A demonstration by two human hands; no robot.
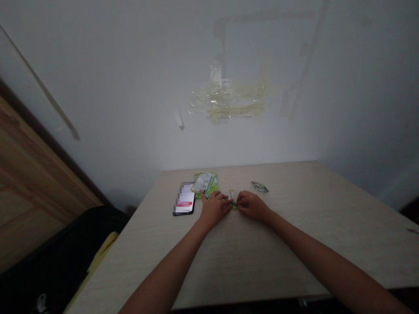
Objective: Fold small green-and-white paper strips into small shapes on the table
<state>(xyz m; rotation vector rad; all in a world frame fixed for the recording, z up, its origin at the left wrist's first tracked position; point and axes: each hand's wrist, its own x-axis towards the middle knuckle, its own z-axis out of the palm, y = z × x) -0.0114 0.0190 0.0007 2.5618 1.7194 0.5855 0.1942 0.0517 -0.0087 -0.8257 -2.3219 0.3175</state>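
Observation:
A small green-and-white piece of paper or wrapper (pixel 234 208) lies on the table between my hands, partly covered by fingers. My left hand (pixel 213 208) rests on the table with its thumb stretched out to the left and its fingertips at the left side of the piece. On the other side, my right hand (pixel 252 205) is closed in a pinch at the right edge of the piece. A pile of green-and-white packets (pixel 206 183) sits just beyond my left hand. Left of that hand lies a phone (pixel 185 198) with a lit, partly blurred screen.
A small folded packet (pixel 259 186) lies beyond my right hand. The pale wooden table (pixel 327 209) meets a white wall (pixel 131 87) bearing peeling clear tape (pixel 229 98). Dark fabric (pixel 72 248), yellow cloth (pixel 98 257) and wooden boards (pixel 29 183) stand at the left.

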